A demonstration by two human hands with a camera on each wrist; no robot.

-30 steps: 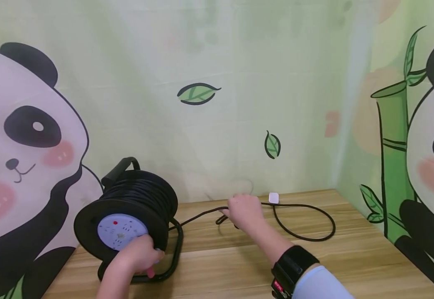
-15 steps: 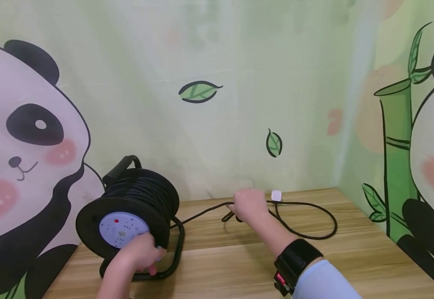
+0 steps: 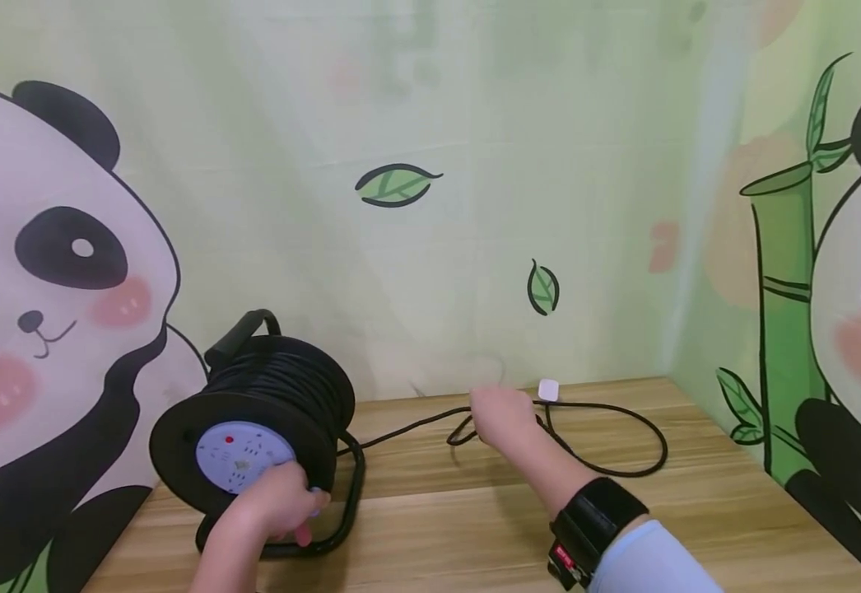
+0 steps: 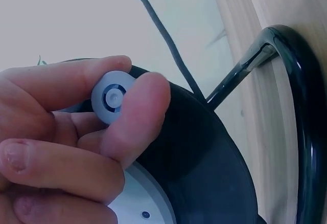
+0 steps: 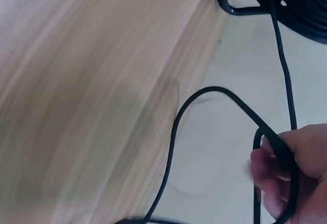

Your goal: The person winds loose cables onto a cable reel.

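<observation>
My left hand (image 3: 278, 498) pinches a pale blue-grey round knob (image 4: 113, 98) between thumb and index finger, at the front face of a black cable reel (image 3: 167, 449). Black cable (image 3: 275, 379) is wound thickly on the drum, and a round socket panel (image 3: 234, 453) sits in the middle of the face. From the reel a stretch of cable (image 3: 408, 425) runs to my right hand (image 3: 504, 418). In the right wrist view, that hand's fingers curl around several strands, with a loop (image 5: 209, 88) hanging out beside them.
A white plug (image 3: 548, 389) lies at the rear of the wooden table (image 3: 445, 527), by the backdrop. Right of my right hand, a wide loop of cable (image 3: 660, 449) rests on the wood. The reel's black tubular stand (image 3: 359, 486) juts out toward the right.
My right hand has shifted slightly to the right with the cable. A narrow fold of cable beside it has spread into a rounder loop. The left hand stays at the knob.
</observation>
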